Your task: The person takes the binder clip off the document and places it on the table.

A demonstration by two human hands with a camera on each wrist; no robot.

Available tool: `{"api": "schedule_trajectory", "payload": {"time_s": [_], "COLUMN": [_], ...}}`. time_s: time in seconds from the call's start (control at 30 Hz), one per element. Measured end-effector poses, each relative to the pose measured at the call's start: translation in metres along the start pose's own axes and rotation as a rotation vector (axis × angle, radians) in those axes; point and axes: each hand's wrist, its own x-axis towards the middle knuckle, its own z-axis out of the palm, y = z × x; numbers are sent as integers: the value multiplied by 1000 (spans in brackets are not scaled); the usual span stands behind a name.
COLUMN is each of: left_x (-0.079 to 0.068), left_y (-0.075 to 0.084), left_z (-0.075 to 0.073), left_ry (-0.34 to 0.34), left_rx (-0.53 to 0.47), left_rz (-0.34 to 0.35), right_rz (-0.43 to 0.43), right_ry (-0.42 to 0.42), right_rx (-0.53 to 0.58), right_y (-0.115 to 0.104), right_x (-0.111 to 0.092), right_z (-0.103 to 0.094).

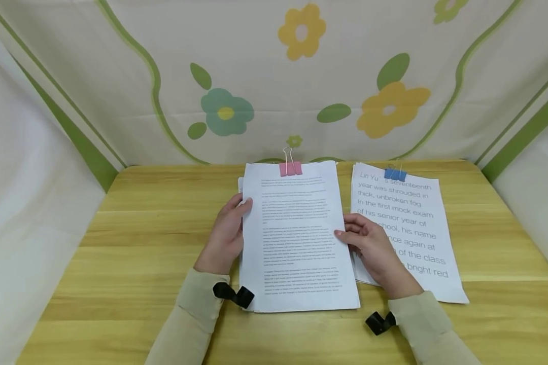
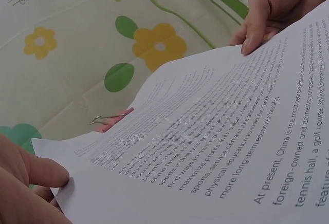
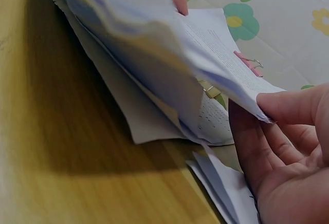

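Note:
A stack of printed paper [image 1: 297,218] is held up by its two long sides, a pink binder clip [image 1: 291,169] on its top edge. My left hand [image 1: 224,233] grips the left side, thumb on the top sheet and fingers mostly hidden under it. At the right side my right hand [image 1: 374,251] pinches the edge between thumb and fingers. In the right wrist view the sheets fan apart at the near end. Beneath them more paper [image 3: 215,121] shows, with a yellowish binder clip [image 3: 209,89] partly hidden.
To the right lies another paper stack [image 1: 420,218] in large print, topped by a blue binder clip [image 1: 395,174]; my right hand overlaps it in the head view. The wooden table [image 1: 146,263] ends at a flowered cloth [image 1: 265,61] behind, with white cloth at both sides.

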Motion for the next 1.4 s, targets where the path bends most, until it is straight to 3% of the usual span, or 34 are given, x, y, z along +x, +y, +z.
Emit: {"api": "schedule_trajectory", "payload": {"time_s": [0.73,1.13,1.4], "left_x": [5,4,8], "left_y": [-2,0,7], "left_z": [-2,-4,-9], "left_ry": [49,37,16], "left_rx": [-6,-1,57], "left_rz": [23,18,55], "right_rz": [-24,-25,-46], "right_ry": [-12,-7,0], "right_rx": [-32,-15,-15], "right_y": [-6,-3,-3], "right_x": [-4,-4,-2], "right_z": [2,2,4]}}
